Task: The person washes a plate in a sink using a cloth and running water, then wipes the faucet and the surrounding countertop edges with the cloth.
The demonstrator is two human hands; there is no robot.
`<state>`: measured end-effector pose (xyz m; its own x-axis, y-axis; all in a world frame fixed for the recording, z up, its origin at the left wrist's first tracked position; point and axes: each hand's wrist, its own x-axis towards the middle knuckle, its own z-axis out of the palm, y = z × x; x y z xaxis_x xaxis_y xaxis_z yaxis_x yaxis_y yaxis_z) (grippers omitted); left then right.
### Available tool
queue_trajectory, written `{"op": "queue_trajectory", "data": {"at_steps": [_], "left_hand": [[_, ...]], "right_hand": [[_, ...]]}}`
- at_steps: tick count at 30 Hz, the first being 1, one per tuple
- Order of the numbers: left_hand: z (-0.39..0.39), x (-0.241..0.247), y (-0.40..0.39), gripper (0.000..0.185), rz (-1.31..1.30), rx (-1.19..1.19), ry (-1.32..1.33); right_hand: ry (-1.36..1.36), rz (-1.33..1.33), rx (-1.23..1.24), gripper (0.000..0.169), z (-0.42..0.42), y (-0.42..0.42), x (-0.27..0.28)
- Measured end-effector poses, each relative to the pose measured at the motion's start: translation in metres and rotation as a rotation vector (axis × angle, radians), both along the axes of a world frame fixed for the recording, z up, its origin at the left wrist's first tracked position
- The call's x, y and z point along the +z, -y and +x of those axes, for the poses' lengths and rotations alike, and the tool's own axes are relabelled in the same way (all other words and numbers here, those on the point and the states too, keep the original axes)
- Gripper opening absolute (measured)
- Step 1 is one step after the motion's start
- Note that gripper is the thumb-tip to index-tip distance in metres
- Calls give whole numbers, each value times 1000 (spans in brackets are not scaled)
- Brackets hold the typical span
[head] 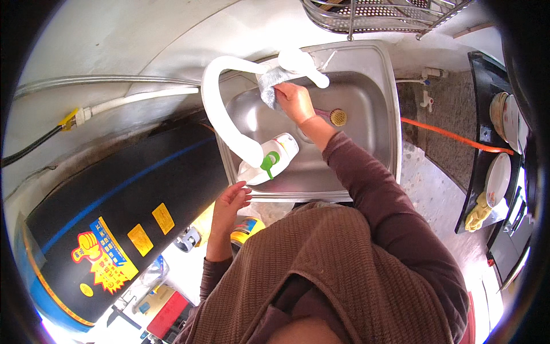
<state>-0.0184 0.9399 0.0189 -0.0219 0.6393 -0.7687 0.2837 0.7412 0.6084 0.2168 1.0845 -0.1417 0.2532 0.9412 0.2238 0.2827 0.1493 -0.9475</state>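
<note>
My right hand (296, 103) grips a grey-white cloth (271, 86) against the base of a white faucet (221, 99), over the far side of a stainless steel sink (392, 129). Beneath the spout lies a white plastic bottle (283, 150) with a green cap (270, 161), tilted across the sink's left part. My left hand (234, 198) is by the sink's near left corner, close to the bottle's lower end, its fingers apart and holding nothing. A round-headed scrub brush (338, 117) rests in the basin, its handle partly behind my right wrist.
A metal rack (378, 19) hangs above the sink. Left of it lies a large black cylinder (129, 189) with a blue stripe and stickers. An orange hose (455, 135) runs right towards a dark shelf holding bowls (498, 178). A yellow-labelled bucket (248, 228) stands below.
</note>
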Motion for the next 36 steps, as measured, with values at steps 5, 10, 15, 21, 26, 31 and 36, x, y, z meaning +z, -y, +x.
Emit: {"op": "queue_trajectory", "data": {"at_steps": [5, 10, 15, 21, 26, 31, 36], "left_hand": [[-3, -4, -2, 30, -19, -6, 3], [-4, -5, -2, 31, -24, -24, -6], [-5, -4, -2, 31, -26, -6, 25], [-8, -8, 8, 32, -57, -10, 1], [-18, -15, 19, 35, -52, 3, 53], [-18, -17, 22, 35, -54, -32, 46], [-22, -18, 25, 36, -72, -1, 37]], "right_hand": [[-341, -191, -119, 15, -7, 15, -6], [-374, -127, -330, 18, -19, -7, 25], [-375, -212, -390, 20, -28, -39, 27], [-480, -322, -568, 19, -40, -55, 19], [-443, -361, -533, 19, -34, -48, 33], [-400, -374, -384, 22, -21, -32, 25], [-819, -430, -172, 18, -12, 31, 9]]}}
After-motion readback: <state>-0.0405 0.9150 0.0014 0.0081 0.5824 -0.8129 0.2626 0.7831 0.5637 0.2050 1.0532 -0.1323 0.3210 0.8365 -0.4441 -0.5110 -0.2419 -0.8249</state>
